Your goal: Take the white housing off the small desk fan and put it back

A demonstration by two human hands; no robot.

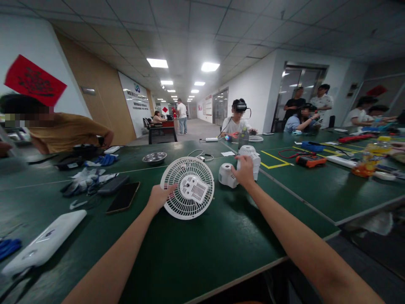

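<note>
My left hand [160, 198] grips the left rim of a round white fan head [193, 190]. The fan's slotted grille and motor cover face me, and it tilts up above the green table. My right hand [246, 171] is by two white plastic housings, its thumb and forefinger apart with nothing visible between them. The smaller housing [227, 176] stands just left of the thumb. Behind the hand is the taller housing [251, 155], partly covered by it; whether they touch is unclear.
Left of the fan lie a metal bowl [154, 158], a phone [122, 197], gloves [87, 177] and a white power bank [46, 240]. To the right are an orange multimeter [310, 160] and a drink bottle [371, 158]. A person in a headset [236, 122] sits opposite.
</note>
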